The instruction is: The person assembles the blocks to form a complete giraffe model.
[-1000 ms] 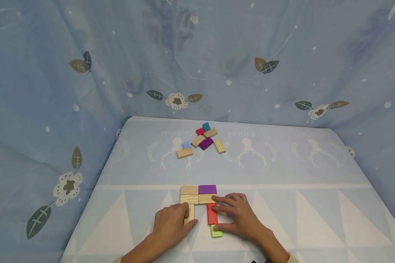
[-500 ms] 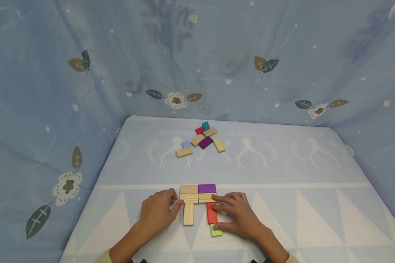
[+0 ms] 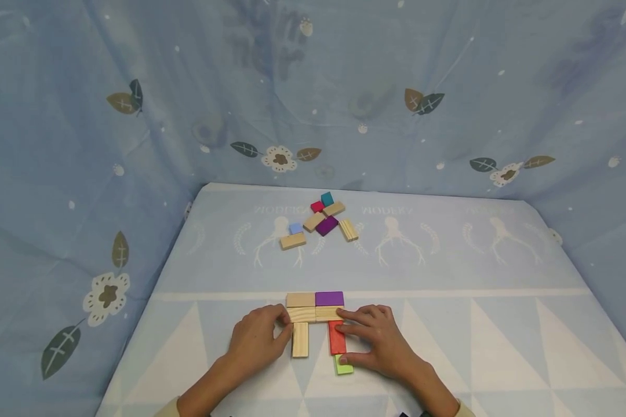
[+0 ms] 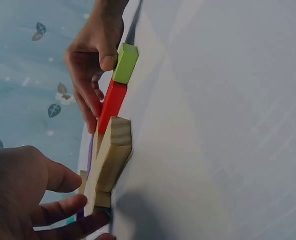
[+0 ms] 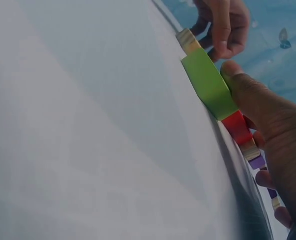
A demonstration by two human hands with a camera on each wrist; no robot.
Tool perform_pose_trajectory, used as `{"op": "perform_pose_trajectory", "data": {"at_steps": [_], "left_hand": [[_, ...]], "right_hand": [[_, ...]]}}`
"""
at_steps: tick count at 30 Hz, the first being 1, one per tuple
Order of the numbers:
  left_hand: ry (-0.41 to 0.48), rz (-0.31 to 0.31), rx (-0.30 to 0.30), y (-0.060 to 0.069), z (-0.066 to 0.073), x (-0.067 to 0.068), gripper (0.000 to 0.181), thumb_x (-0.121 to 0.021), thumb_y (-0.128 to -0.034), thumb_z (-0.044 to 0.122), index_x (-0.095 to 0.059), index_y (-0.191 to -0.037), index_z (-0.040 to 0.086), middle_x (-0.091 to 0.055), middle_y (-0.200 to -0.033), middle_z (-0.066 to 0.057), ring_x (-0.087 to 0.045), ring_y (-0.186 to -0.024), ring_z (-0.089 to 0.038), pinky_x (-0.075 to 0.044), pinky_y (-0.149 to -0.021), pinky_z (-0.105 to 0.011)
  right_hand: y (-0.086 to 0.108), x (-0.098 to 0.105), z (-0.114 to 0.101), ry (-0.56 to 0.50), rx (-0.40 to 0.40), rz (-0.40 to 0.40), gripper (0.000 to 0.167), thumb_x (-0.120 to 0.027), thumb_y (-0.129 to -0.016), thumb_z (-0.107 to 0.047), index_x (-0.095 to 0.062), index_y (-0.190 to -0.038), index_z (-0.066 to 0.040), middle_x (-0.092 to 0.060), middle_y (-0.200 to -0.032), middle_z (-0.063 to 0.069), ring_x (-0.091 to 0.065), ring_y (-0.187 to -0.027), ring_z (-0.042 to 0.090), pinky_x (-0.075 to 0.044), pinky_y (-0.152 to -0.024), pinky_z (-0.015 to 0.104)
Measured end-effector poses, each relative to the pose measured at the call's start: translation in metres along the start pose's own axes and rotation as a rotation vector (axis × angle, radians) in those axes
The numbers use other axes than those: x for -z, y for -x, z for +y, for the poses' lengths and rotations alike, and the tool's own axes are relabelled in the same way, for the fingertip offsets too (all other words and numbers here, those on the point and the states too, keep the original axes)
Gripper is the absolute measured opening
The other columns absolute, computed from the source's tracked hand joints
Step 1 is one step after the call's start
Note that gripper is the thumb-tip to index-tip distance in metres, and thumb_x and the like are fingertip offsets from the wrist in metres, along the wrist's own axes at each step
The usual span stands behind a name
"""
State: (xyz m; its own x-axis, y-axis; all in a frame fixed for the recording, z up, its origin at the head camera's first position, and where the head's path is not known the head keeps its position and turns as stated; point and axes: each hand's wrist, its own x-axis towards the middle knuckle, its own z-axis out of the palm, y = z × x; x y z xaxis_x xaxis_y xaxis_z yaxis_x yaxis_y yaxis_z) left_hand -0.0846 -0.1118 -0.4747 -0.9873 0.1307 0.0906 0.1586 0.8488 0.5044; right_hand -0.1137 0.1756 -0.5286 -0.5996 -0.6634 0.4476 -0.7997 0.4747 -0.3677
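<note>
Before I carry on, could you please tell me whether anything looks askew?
The green block sits off-centre, to the right, at the end of the red block in the head view, so their sides don't line up.

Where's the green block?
The green block is low in the head view, just right of centre, at the near end of the red block, touched by the right hand.

I see a four-block rectangle (image 3: pixel 310 313), a left block (image 3: pixel 300 340) and right block (image 3: pixel 337 343) before it, an end block (image 3: pixel 345 367) before the latter, loose blocks (image 3: pixel 327 226) well behind.
</note>
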Motion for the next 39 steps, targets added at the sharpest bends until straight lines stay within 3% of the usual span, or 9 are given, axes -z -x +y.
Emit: {"op": "perform_pose_trajectory", "data": {"at_steps": [4,9,17,19,22,26,29,36,39], "left_hand": [[-0.06,0.058,0.005,-0.022,-0.002,0.012,0.012,-0.077,-0.0833,0.023,-0.067,-0.086,0.017,-0.065,-0.079,0.006,-0.049,-0.06,-0.007,-0.04,-0.049,-0.028],[-0.098,0.134,-0.032,-0.077,-0.015,0.024,0.027,-0.076,-0.0852,0.021,-0.07,-0.108,0.009,-0.069,-0.094,-0.006,-0.061,-0.074,-0.018,-0.048,-0.057,-0.035],[-0.105,0.057,-0.011,-0.166,-0.028,0.016,0.041,-0.068,-0.0904,0.023,-0.062,-0.129,0.011,-0.067,-0.108,-0.008,-0.063,-0.095,-0.026,-0.052,-0.069,-0.044],[-0.127,0.041,0.03,-0.185,-0.027,0.013,0.04,-0.066,-0.0921,0.027,-0.062,-0.129,0.012,-0.067,-0.107,-0.009,-0.064,-0.094,-0.027,-0.052,-0.071,-0.046],[-0.187,0.003,0.141,-0.208,-0.023,0.011,0.039,-0.063,-0.0934,0.037,-0.064,-0.121,0.01,-0.067,-0.103,-0.01,-0.064,-0.091,-0.03,-0.05,-0.073,-0.047],[-0.254,-0.085,0.3,-0.225,-0.014,0.011,0.047,-0.065,-0.0894,0.047,-0.064,-0.11,0.005,-0.065,-0.095,-0.012,-0.062,-0.087,-0.031,-0.049,-0.077,-0.047],[-0.273,-0.135,0.363,-0.231,-0.011,0.012,0.048,-0.069,-0.086,0.046,-0.064,-0.108,0.004,-0.063,-0.091,-0.011,-0.061,-0.084,-0.028,-0.049,-0.078,-0.046],[-0.257,-0.163,0.369,-0.238,-0.013,0.007,0.052,-0.071,-0.0832,0.049,-0.064,-0.107,0.004,-0.061,-0.087,-0.01,-0.057,-0.08,-0.025,-0.049,-0.074,-0.042],[-0.226,-0.126,0.357,-0.24,-0.014,0.006,0.045,-0.072,-0.083,0.047,-0.064,-0.099,0.005,-0.06,-0.084,-0.008,-0.057,-0.078,-0.024,-0.049,-0.072,-0.042]], "right_hand": [[0.0,0.001,0.001,-0.005,-0.012,-0.005,0.053,-0.075,-0.077,-0.059,-0.073,-0.118,-0.026,-0.059,-0.135,-0.005,-0.051,-0.108,0.015,-0.03,-0.087,0.048],[0.003,0.001,0.002,-0.01,-0.023,-0.001,0.053,-0.075,-0.077,-0.059,-0.072,-0.118,-0.026,-0.059,-0.135,-0.005,-0.051,-0.108,0.015,-0.03,-0.087,0.049],[0.004,0.002,0.0,-0.031,-0.022,0.007,0.052,-0.076,-0.077,-0.059,-0.072,-0.118,-0.027,-0.058,-0.136,-0.007,-0.05,-0.11,0.012,-0.03,-0.088,0.045],[0.004,0.002,0.0,-0.035,-0.021,0.007,0.052,-0.076,-0.077,-0.058,-0.072,-0.119,-0.027,-0.058,-0.136,-0.007,-0.05,-0.11,0.012,-0.029,-0.089,0.044],[0.003,0.002,-0.001,-0.038,-0.023,0.004,0.052,-0.076,-0.078,-0.058,-0.072,-0.119,-0.028,-0.058,-0.136,-0.007,-0.05,-0.11,0.012,-0.029,-0.089,0.045],[0.003,0.001,-0.002,-0.036,-0.027,-0.002,0.052,-0.076,-0.078,-0.058,-0.071,-0.12,-0.028,-0.058,-0.136,-0.006,-0.05,-0.11,0.013,-0.029,-0.088,0.045],[0.002,0.0,-0.003,-0.035,-0.025,-0.004,0.052,-0.076,-0.078,-0.058,-0.071,-0.12,-0.028,-0.058,-0.136,-0.006,-0.05,-0.109,0.014,-0.029,-0.088,0.046],[0.002,0.0,-0.002,-0.01,-0.032,-0.008,0.052,-0.075,-0.078,-0.06,-0.071,-0.119,-0.03,-0.057,-0.137,-0.008,-0.049,-0.11,0.013,-0.029,-0.089,0.044],[0.002,0.0,-0.002,-0.004,-0.029,-0.004,0.052,-0.075,-0.078,-0.06,-0.071,-0.119,-0.029,-0.057,-0.137,-0.008,-0.049,-0.11,0.013,-0.029,-0.088,0.044]]}}
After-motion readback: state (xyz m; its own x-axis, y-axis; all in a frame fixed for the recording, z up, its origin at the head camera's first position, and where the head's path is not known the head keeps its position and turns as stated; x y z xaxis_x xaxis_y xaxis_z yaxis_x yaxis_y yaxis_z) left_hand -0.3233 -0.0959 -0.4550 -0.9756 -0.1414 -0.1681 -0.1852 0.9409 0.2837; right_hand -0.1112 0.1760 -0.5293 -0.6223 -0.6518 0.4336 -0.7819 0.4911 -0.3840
